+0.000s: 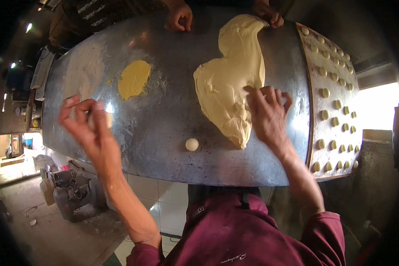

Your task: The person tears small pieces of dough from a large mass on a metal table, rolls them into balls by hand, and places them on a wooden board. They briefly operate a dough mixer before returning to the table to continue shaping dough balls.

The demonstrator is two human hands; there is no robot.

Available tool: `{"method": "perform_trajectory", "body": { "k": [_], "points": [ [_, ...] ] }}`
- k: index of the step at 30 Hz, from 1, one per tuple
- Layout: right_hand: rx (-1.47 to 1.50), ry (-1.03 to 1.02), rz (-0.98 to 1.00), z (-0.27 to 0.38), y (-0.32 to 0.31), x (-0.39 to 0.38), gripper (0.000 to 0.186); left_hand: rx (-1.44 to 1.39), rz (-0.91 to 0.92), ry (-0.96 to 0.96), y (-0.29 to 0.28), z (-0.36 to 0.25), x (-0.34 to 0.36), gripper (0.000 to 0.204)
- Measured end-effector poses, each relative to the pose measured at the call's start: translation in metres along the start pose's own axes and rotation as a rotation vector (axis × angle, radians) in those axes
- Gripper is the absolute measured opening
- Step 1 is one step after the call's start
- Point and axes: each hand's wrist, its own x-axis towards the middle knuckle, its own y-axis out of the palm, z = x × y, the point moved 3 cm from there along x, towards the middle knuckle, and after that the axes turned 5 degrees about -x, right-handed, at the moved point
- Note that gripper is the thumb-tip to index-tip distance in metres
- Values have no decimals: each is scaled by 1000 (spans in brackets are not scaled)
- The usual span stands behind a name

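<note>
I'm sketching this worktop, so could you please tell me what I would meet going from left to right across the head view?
Left hand, flat yellow patch, single dough ball, large pale dough mass, board bearing small dough pieces.

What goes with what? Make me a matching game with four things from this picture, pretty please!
1. Big dough
2. Yellow patch
3. Small ball
4. Board

A. Round and alone on the table
B. At the far right, dotted with little lumps
C. At the fingers of the right hand
D. Flat, left of the pale dough

Pairs: 1-C, 2-D, 3-A, 4-B
</note>
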Motion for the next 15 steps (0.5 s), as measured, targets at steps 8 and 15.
{"method": "perform_trajectory", "body": {
  "k": [8, 15],
  "points": [
    [472, 230, 147, 19, -42, -129, 10, 553, 1137, 219, 26, 96, -160, 27],
    [203, 295, 103, 1, -14, -136, 38, 568, 849, 294, 62, 100, -140, 20]
  ]
}}
